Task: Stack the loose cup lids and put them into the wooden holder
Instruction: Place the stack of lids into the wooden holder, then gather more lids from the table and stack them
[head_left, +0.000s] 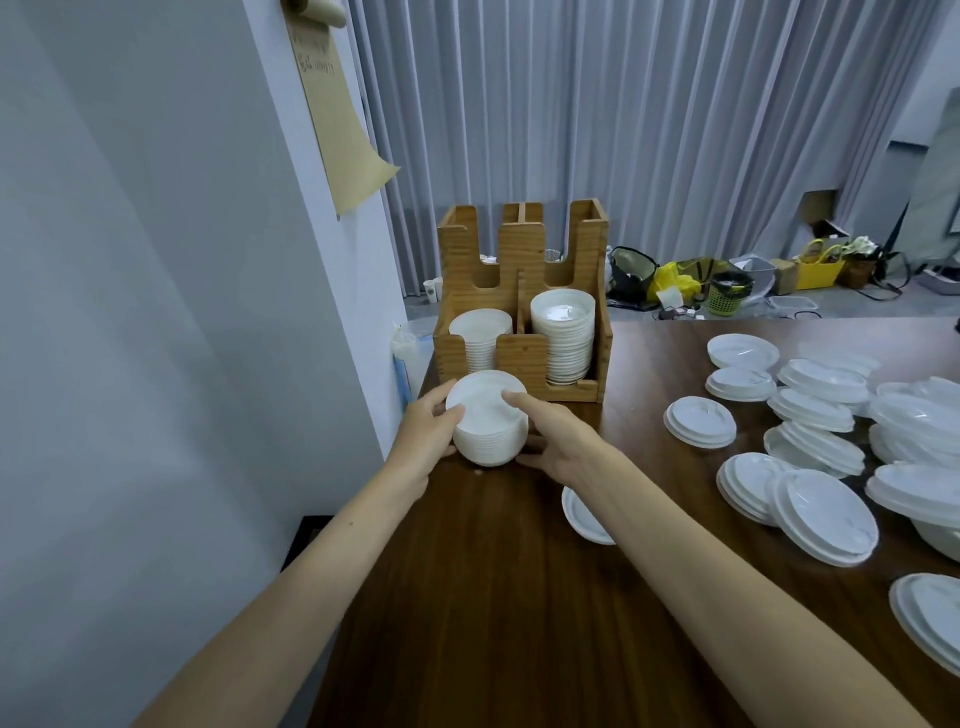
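A stack of white cup lids (487, 421) sits on the dark wooden table just in front of the wooden holder (522, 353). My left hand (423, 431) grips the stack's left side and my right hand (553, 439) grips its right side, with a finger over the top lid. The holder's front left slot holds a lower stack of lids (480, 338). Its front right slot holds a taller stack (563, 332). Several loose lids and short stacks (810, 441) lie spread over the right of the table. One lid (584, 517) lies partly under my right forearm.
A white wall (156, 312) runs close along the table's left edge (363, 597). Clear plastic bowls (924, 499) stand at the far right. Bags, baskets and boxes (727, 283) sit on the floor beyond the table, before grey curtains.
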